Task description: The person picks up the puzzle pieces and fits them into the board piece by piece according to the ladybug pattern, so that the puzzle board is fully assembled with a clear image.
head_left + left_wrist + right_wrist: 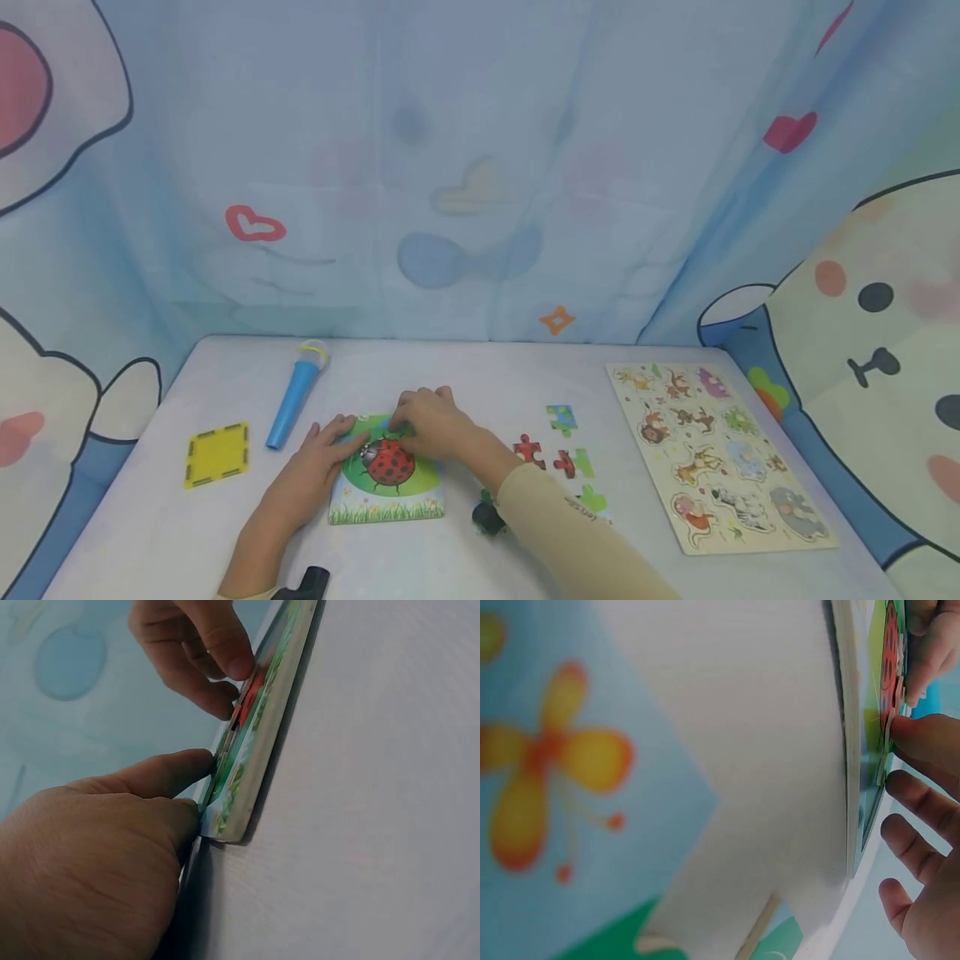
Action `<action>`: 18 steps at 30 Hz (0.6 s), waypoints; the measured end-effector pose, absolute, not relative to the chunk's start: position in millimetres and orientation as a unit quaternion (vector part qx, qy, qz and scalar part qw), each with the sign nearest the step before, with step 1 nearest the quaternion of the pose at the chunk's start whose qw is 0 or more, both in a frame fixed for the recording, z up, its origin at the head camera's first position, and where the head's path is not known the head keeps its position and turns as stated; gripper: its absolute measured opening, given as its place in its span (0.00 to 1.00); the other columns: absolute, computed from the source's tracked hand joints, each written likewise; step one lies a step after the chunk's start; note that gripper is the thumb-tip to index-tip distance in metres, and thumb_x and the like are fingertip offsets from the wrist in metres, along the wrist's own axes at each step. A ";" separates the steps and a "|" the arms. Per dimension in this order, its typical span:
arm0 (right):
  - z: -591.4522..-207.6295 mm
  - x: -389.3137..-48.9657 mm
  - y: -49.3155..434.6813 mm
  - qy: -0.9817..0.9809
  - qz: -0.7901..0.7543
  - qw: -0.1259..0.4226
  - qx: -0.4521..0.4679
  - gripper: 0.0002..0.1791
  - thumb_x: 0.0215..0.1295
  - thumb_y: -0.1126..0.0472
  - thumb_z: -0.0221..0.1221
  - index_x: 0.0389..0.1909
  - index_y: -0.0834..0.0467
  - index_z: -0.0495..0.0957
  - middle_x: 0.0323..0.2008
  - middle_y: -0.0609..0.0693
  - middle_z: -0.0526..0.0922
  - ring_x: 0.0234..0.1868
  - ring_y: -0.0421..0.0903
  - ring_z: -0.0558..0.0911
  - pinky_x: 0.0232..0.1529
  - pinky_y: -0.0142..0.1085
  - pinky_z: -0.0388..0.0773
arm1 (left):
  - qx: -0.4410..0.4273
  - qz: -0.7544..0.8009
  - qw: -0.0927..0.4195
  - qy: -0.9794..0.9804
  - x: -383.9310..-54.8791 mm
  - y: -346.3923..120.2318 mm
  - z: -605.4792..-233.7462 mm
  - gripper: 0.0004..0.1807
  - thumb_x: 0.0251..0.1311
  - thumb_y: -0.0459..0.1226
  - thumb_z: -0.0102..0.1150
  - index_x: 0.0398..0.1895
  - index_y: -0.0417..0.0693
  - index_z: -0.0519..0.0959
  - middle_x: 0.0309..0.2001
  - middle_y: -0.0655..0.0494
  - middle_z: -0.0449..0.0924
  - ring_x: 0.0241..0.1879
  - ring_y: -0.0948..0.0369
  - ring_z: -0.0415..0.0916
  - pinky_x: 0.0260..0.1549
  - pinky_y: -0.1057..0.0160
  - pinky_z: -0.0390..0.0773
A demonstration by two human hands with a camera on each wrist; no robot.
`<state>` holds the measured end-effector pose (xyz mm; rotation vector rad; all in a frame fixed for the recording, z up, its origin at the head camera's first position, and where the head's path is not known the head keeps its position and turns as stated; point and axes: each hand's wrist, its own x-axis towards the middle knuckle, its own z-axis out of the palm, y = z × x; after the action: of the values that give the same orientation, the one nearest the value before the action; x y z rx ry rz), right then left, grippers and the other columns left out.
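Note:
A square ladybug puzzle board [387, 508] lies flat on the table, most of its picture filled in. My left hand [318, 462] rests along its left edge, fingers extended and thumb [180, 761] reaching onto the picture. At the upper right part of the board, my right hand [435, 425] has its fingers bent down. In the right wrist view, the right thumb and forefinger pinch a thin puzzle piece [885, 754] at the board's surface. The right hand's other fingers [911, 844] are spread beside the board, and the hand hides that corner in the head view.
Loose puzzle pieces lie right of the board, among them a red one [528, 450] and a blue-green one [561, 418]. A wooden animal puzzle [712, 492] lies at the right. Left of the board are a blue toy microphone [292, 404] and a yellow square [217, 455].

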<state>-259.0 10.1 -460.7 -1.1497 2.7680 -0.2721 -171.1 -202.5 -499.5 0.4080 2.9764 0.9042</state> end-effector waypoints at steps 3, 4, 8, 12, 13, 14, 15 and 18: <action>-461.5 -258.7 9.6 0.917 -0.095 0.066 -0.381 0.12 0.61 0.51 0.66 0.46 0.43 0.86 0.43 0.38 0.79 0.48 0.42 0.76 0.51 0.47 0.66 | 0.130 0.285 0.000 0.949 -170.1 -201.8 -497.2 0.22 0.71 0.32 0.48 0.66 0.51 0.73 0.71 0.45 0.61 0.72 0.41 0.50 0.70 0.42 0.51; -461.9 -258.5 9.5 0.918 -0.096 0.065 -0.380 0.12 0.61 0.51 0.66 0.46 0.43 0.86 0.43 0.38 0.79 0.48 0.42 0.76 0.51 0.47 0.66 | 0.130 0.286 0.000 0.949 -170.0 -201.7 -496.9 0.22 0.71 0.32 0.48 0.66 0.50 0.73 0.71 0.45 0.61 0.72 0.41 0.50 0.70 0.42 0.50; -463.1 -258.0 9.0 0.921 -0.090 0.064 -0.375 0.12 0.61 0.51 0.66 0.46 0.43 0.85 0.44 0.38 0.79 0.48 0.43 0.76 0.51 0.48 0.67 | 0.135 0.284 0.003 0.949 -169.8 -201.2 -495.7 0.22 0.71 0.32 0.48 0.66 0.51 0.73 0.71 0.46 0.61 0.72 0.42 0.50 0.71 0.42 0.50; -462.6 -257.8 8.1 0.922 -0.085 0.062 -0.374 0.13 0.60 0.51 0.67 0.46 0.42 0.85 0.45 0.38 0.79 0.48 0.42 0.76 0.51 0.48 0.66 | 0.136 0.278 0.007 0.951 -170.1 -201.1 -496.1 0.22 0.72 0.32 0.48 0.67 0.51 0.72 0.71 0.46 0.61 0.72 0.42 0.49 0.71 0.41 0.49; -462.5 -257.6 8.0 0.922 -0.083 0.061 -0.373 0.13 0.60 0.50 0.67 0.46 0.42 0.85 0.45 0.37 0.79 0.47 0.42 0.76 0.51 0.47 0.66 | 0.136 0.276 0.009 0.952 -170.4 -201.0 -496.5 0.22 0.72 0.31 0.47 0.67 0.52 0.72 0.71 0.46 0.61 0.73 0.42 0.49 0.70 0.40 0.49; -462.3 -257.3 7.9 0.922 -0.081 0.060 -0.374 0.13 0.60 0.50 0.67 0.46 0.42 0.85 0.45 0.37 0.79 0.47 0.42 0.76 0.51 0.47 0.66 | 0.134 0.274 0.011 0.952 -170.6 -200.8 -497.0 0.23 0.72 0.31 0.47 0.67 0.52 0.72 0.71 0.47 0.61 0.73 0.42 0.48 0.70 0.40 0.49; -462.3 -257.0 7.9 0.922 -0.078 0.058 -0.374 0.13 0.60 0.50 0.67 0.46 0.41 0.85 0.45 0.37 0.79 0.47 0.42 0.76 0.50 0.46 0.66 | 0.133 0.271 0.012 0.953 -170.6 -200.5 -497.4 0.23 0.72 0.31 0.47 0.68 0.52 0.72 0.71 0.47 0.61 0.73 0.41 0.47 0.70 0.39 0.49; -461.9 -255.4 8.1 0.924 -0.065 0.049 -0.374 0.12 0.60 0.49 0.67 0.46 0.41 0.85 0.44 0.37 0.79 0.45 0.42 0.76 0.48 0.45 0.67 | 0.132 0.267 0.013 0.954 -170.9 -199.3 -498.3 0.23 0.72 0.31 0.46 0.68 0.53 0.71 0.71 0.48 0.62 0.73 0.40 0.46 0.70 0.39 0.49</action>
<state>-255.4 8.1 -461.9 -1.1411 2.8156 -0.1990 -170.9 -199.3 -498.3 0.4120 2.9731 0.8322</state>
